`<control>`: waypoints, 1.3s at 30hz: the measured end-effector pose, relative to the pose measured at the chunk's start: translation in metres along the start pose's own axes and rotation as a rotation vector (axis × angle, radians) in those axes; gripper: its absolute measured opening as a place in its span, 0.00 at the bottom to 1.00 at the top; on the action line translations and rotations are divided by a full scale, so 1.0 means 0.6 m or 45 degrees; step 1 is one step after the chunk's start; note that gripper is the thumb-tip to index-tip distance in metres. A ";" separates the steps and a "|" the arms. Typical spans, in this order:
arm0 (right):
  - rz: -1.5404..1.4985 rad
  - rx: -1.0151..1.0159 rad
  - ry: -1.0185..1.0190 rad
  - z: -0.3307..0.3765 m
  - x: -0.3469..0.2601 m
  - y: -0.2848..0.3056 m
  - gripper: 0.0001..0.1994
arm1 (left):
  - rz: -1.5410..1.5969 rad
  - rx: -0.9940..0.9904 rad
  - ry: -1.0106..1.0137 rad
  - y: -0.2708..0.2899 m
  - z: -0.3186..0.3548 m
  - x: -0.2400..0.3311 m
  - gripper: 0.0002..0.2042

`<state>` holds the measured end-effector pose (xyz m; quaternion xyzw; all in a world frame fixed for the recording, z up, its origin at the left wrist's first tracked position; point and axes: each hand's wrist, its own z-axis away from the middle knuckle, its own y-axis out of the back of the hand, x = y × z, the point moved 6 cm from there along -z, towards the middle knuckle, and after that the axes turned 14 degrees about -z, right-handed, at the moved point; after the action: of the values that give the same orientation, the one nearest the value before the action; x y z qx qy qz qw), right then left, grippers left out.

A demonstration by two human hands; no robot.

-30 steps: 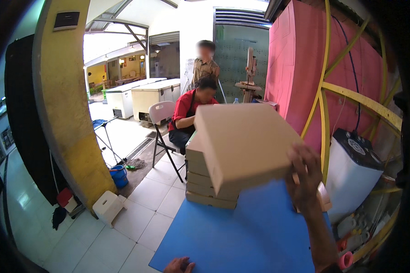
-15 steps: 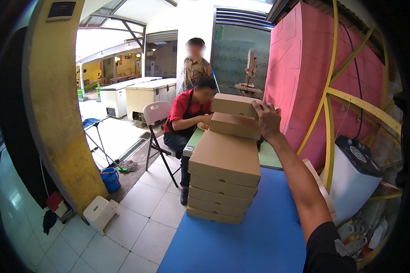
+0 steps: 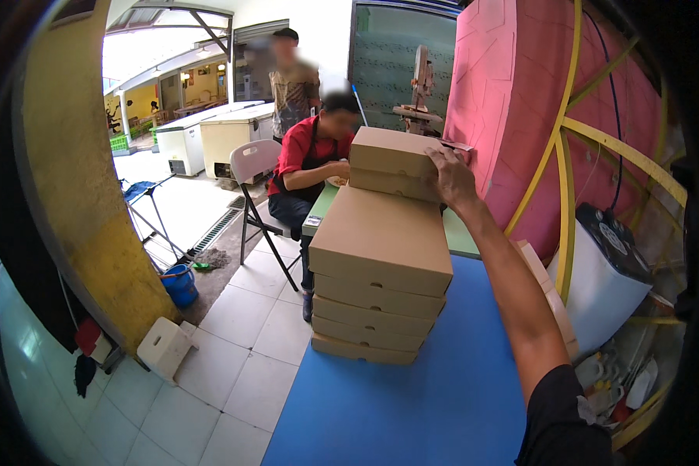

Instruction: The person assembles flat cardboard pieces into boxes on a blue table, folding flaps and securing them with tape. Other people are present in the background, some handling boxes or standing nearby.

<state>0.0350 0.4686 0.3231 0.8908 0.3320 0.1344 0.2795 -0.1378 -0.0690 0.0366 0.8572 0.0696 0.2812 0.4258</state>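
My right hand (image 3: 452, 180) reaches forward from the lower right. Its fingers rest over the right edge of a small brown cardboard box (image 3: 388, 156), gripping it at the corner. This box sits squarely on another small cardboard box (image 3: 387, 183), so the two look like one block. Both stand at the back of a stack of larger flat cardboard boxes (image 3: 380, 241) on a blue table (image 3: 396, 404). The thumb is hidden behind the box side. My left hand does not show.
Beyond the stack, a person in a red shirt (image 3: 303, 147) sits at a green table (image 3: 464, 231), hands near a bowl. Another person (image 3: 293, 89) stands behind. A folding chair (image 3: 255, 161), white stool (image 3: 165, 348) and yellow metal frame (image 3: 565, 210) flank the table.
The upper small box has come down flush onto the lower one, my right hand still on its edge. The standing person has shifted left, and my view has tilted slightly.
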 end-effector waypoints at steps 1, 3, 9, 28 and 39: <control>-0.032 0.032 0.011 -0.003 0.003 0.001 0.23 | 0.003 0.003 -0.003 0.000 0.000 0.001 0.04; -0.026 -0.005 -0.067 -0.008 0.014 -0.005 0.22 | 0.016 -0.001 0.022 -0.002 0.000 0.001 0.03; 0.027 0.207 -0.022 0.005 -0.003 0.028 0.26 | -0.066 0.045 0.010 -0.001 -0.004 0.008 0.01; -0.449 -0.208 -1.299 0.733 0.195 0.207 0.17 | -0.092 -0.022 -0.071 0.006 0.000 0.027 0.07; -1.335 0.117 -1.637 0.782 0.241 0.201 0.12 | -0.206 -0.087 -0.004 -0.004 0.008 0.030 0.08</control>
<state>0.4040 0.2981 0.0230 0.5341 0.4847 -0.5623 0.4044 -0.1199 -0.0642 0.0400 0.8342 0.1284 0.2467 0.4762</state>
